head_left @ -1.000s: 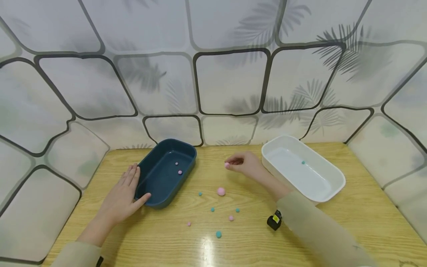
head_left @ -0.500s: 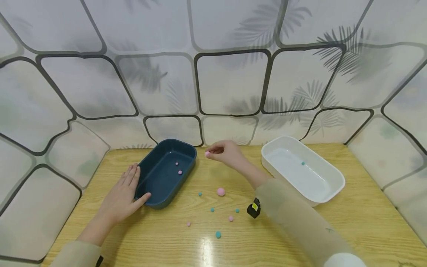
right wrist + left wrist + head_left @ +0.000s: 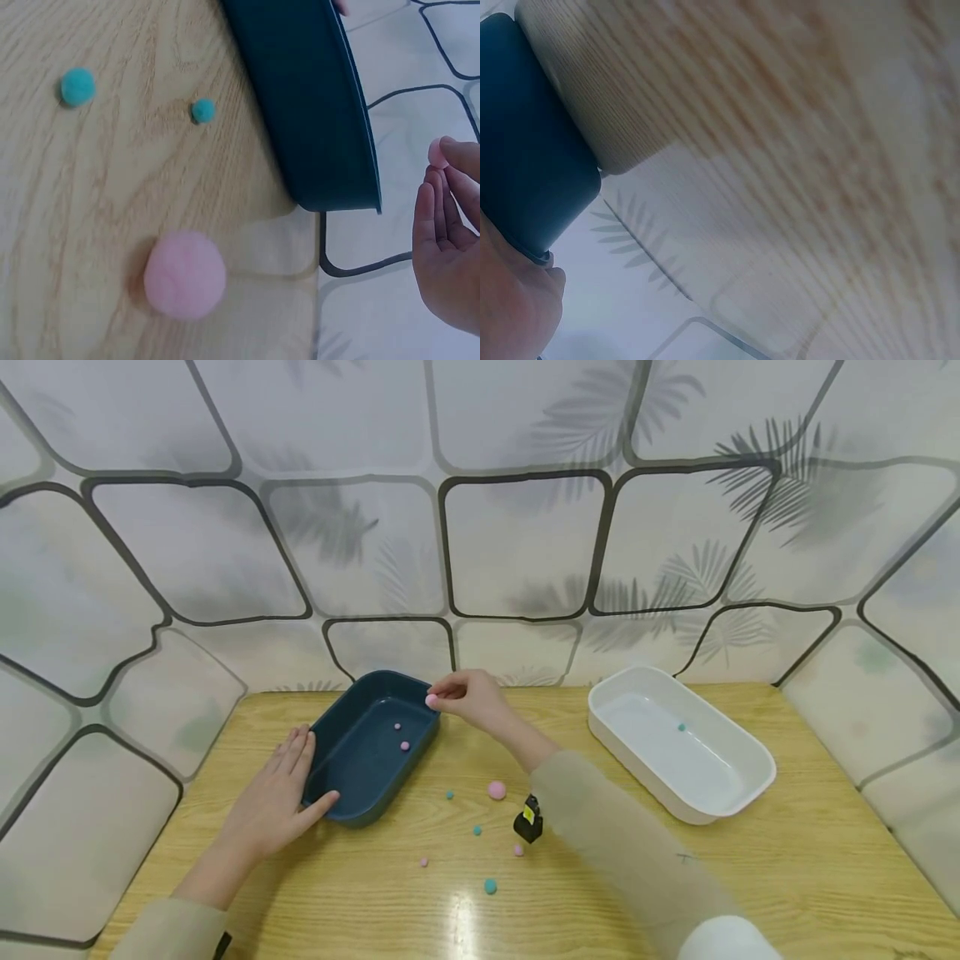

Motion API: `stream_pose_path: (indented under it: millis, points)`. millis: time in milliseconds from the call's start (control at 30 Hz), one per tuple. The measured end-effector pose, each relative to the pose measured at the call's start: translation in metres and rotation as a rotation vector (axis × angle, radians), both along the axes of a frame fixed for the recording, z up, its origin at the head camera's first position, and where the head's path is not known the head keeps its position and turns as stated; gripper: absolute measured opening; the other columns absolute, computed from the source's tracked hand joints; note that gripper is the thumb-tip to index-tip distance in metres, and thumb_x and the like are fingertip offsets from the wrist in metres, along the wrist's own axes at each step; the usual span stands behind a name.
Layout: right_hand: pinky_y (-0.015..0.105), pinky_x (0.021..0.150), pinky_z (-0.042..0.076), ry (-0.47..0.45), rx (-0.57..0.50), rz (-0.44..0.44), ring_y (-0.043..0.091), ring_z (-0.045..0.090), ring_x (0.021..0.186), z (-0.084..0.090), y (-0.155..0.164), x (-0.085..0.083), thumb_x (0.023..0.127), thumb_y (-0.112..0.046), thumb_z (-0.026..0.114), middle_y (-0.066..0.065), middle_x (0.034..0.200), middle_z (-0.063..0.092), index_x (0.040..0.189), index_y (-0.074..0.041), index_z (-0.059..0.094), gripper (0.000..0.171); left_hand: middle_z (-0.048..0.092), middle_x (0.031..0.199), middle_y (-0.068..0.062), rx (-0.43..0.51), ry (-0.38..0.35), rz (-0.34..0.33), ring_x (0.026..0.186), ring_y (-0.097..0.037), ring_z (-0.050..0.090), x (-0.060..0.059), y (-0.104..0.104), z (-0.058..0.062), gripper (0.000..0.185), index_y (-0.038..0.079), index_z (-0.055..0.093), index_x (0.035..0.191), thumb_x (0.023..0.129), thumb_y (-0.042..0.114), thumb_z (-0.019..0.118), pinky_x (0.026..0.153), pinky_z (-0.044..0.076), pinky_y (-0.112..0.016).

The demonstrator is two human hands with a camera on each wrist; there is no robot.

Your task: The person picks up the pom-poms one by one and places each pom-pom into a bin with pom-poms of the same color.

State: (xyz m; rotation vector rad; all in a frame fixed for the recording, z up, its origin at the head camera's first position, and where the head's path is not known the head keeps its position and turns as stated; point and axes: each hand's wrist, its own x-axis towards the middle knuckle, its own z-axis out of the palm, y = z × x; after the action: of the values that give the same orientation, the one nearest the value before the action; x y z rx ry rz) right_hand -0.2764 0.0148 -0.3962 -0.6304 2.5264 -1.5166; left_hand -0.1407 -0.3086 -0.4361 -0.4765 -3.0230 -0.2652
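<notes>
My right hand (image 3: 474,700) pinches a small pink pom-pom (image 3: 431,701) between thumb and fingertips, over the far right rim of the dark blue dish (image 3: 352,810). In the right wrist view the same pom-pom (image 3: 437,153) shows at the fingertips, above the dish's rim. My left hand (image 3: 270,797) rests against the dish's left side with straight fingers, the thumb over the near rim. Two small pink pom-poms (image 3: 405,746) lie inside the blue dish. In the left wrist view, part of the left hand (image 3: 517,300) touches the dish's wall (image 3: 532,142).
A white dish (image 3: 678,810) stands on the right with a teal pom-pom (image 3: 682,727) inside. Between the dishes, a large pink pom-pom (image 3: 497,790) and several smaller ones, such as a teal pom-pom (image 3: 491,886), lie on the wooden table (image 3: 360,902). A patterned wall backs the table.
My right hand has moved left with the pink pom-pom, from the middle of the table to the blue dish's far right rim. The left hand has stayed on the dish.
</notes>
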Motion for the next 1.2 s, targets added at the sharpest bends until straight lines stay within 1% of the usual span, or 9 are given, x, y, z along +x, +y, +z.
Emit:
stream_pose_path:
  millis: [133, 267, 533, 767, 833, 933, 1000, 1067, 1200]
  points:
    - [0.021, 0.076, 0.056, -0.036, -0.042, -0.009, 0.023, 0.073, 0.094, -0.008, -0.01, -0.002, 0.097, -0.018, 0.08, 0.015, 0.109, 0.079, 0.114, -0.004, 0.081, 0.022, 0.016, 0.173, -0.034, 0.007, 0.0, -0.002, 0.162, -0.05, 0.018, 0.001, 0.0, 0.001, 0.098, -0.016, 0.021, 0.162, 0.104, 0.051, 0.062, 0.137, 0.013, -0.053]
    - [0.02, 0.077, 0.057, -0.049, -0.055, -0.019, 0.022, 0.074, 0.094, -0.016, -0.019, -0.005, 0.096, -0.017, 0.081, 0.015, 0.108, 0.08, 0.112, -0.003, 0.081, 0.021, 0.016, 0.173, -0.034, 0.008, 0.003, -0.002, 0.162, -0.05, 0.018, 0.001, 0.0, 0.001, 0.098, -0.016, 0.021, 0.162, 0.104, 0.051, 0.062, 0.137, 0.011, -0.051]
    - [0.024, 0.083, 0.061, -0.051, -0.04, -0.028, 0.025, 0.076, 0.098, -0.018, -0.03, -0.002, 0.097, -0.019, 0.08, 0.013, 0.109, 0.081, 0.113, -0.005, 0.081, 0.021, 0.015, 0.174, -0.033, 0.011, 0.0, -0.001, 0.162, -0.05, 0.018, 0.001, 0.0, 0.002, 0.098, -0.015, 0.02, 0.163, 0.104, 0.053, 0.061, 0.137, 0.011, -0.051]
    - [0.025, 0.081, 0.061, -0.06, 0.016, -0.065, 0.023, 0.076, 0.096, -0.02, -0.035, 0.0, 0.097, -0.019, 0.08, 0.01, 0.106, 0.081, 0.111, -0.007, 0.082, 0.018, 0.016, 0.173, -0.034, 0.008, 0.003, -0.006, 0.162, -0.05, 0.018, 0.0, -0.001, 0.001, 0.098, -0.015, 0.02, 0.163, 0.104, 0.052, 0.061, 0.137, 0.012, -0.052]
    - [0.026, 0.082, 0.061, -0.074, 0.034, -0.074, 0.023, 0.076, 0.098, -0.019, -0.035, 0.0, 0.097, -0.018, 0.081, 0.01, 0.106, 0.081, 0.111, -0.008, 0.082, 0.018, 0.016, 0.173, -0.034, 0.007, 0.003, -0.007, 0.162, -0.05, 0.018, 0.0, -0.001, 0.001, 0.098, -0.015, 0.02, 0.163, 0.104, 0.052, 0.061, 0.138, 0.01, -0.051]
    - [0.028, 0.085, 0.062, -0.087, 0.049, -0.072, 0.023, 0.077, 0.1, -0.017, -0.035, 0.001, 0.096, -0.013, 0.08, 0.01, 0.108, 0.082, 0.114, -0.005, 0.081, 0.02, 0.016, 0.173, -0.034, 0.005, 0.008, -0.007, 0.162, -0.05, 0.018, 0.0, -0.001, 0.0, 0.098, -0.015, 0.02, 0.163, 0.104, 0.052, 0.061, 0.138, 0.007, -0.047]
    - [0.028, 0.085, 0.063, -0.087, 0.049, -0.068, 0.021, 0.077, 0.099, -0.016, -0.034, 0.001, 0.096, -0.008, 0.079, 0.009, 0.107, 0.082, 0.115, -0.003, 0.08, 0.02, 0.017, 0.173, -0.034, 0.002, 0.015, -0.008, 0.162, -0.05, 0.019, 0.0, -0.001, -0.001, 0.098, -0.015, 0.021, 0.163, 0.104, 0.053, 0.061, 0.138, 0.008, -0.047]
    - [0.028, 0.085, 0.063, -0.089, 0.04, -0.063, 0.02, 0.077, 0.098, -0.016, -0.034, 0.003, 0.095, -0.004, 0.077, 0.01, 0.107, 0.082, 0.117, 0.0, 0.079, 0.022, 0.018, 0.173, -0.034, -0.002, 0.02, -0.009, 0.161, -0.05, 0.021, 0.0, -0.001, -0.001, 0.099, -0.015, 0.022, 0.163, 0.104, 0.054, 0.061, 0.137, 0.012, -0.05]
    - [0.03, 0.087, 0.064, -0.103, 0.02, -0.069, 0.024, 0.077, 0.102, -0.015, -0.033, 0.004, 0.096, -0.004, 0.077, 0.012, 0.111, 0.081, 0.118, 0.0, 0.079, 0.023, 0.02, 0.172, -0.034, -0.007, 0.025, -0.013, 0.161, -0.05, 0.023, -0.001, 0.0, 0.0, 0.099, -0.015, 0.024, 0.162, 0.103, 0.055, 0.061, 0.134, 0.021, -0.056]
